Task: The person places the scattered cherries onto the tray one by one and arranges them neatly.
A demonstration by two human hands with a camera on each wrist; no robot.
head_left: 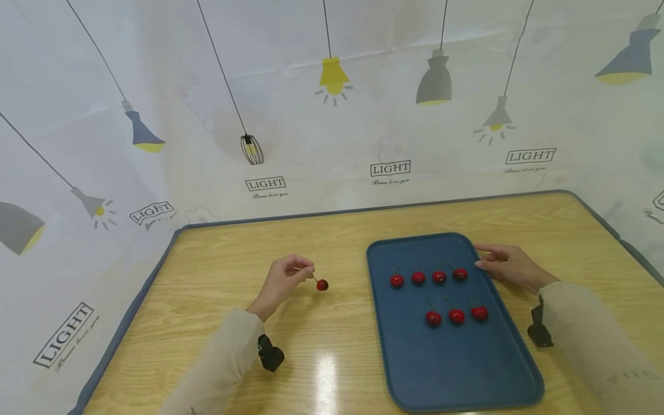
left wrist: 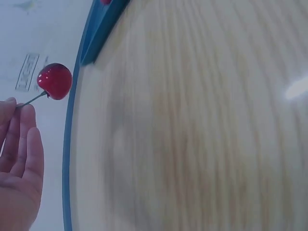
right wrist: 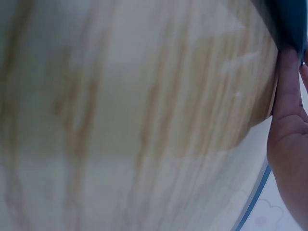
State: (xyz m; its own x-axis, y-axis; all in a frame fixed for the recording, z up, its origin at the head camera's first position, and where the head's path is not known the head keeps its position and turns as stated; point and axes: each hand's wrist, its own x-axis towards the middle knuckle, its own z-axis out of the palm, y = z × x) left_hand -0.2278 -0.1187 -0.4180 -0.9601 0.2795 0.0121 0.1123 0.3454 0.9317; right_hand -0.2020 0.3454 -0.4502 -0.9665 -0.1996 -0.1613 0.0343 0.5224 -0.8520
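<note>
In the head view my left hand [head_left: 286, 279] pinches the thin stem of a dark red cherry [head_left: 322, 285] between thumb and fingertips, over the wooden table left of the tray. The left wrist view shows this cherry [left wrist: 55, 81] beyond the fingertips of the left hand [left wrist: 19, 159]. My right hand [head_left: 510, 265] holds the right rim of a blue tray [head_left: 461, 369] near its far corner, thumb over the rim. Several cherries [head_left: 439, 277] with stems form a far row on the tray, and three more cherries [head_left: 456, 316] a nearer row.
The tray lies on a light wooden table [head_left: 218, 253] with a blue edge strip [head_left: 311, 215]. White cloth [head_left: 290, 115] printed with lamps stands behind the table and at both sides. Each wrist carries a small black camera [head_left: 271, 353].
</note>
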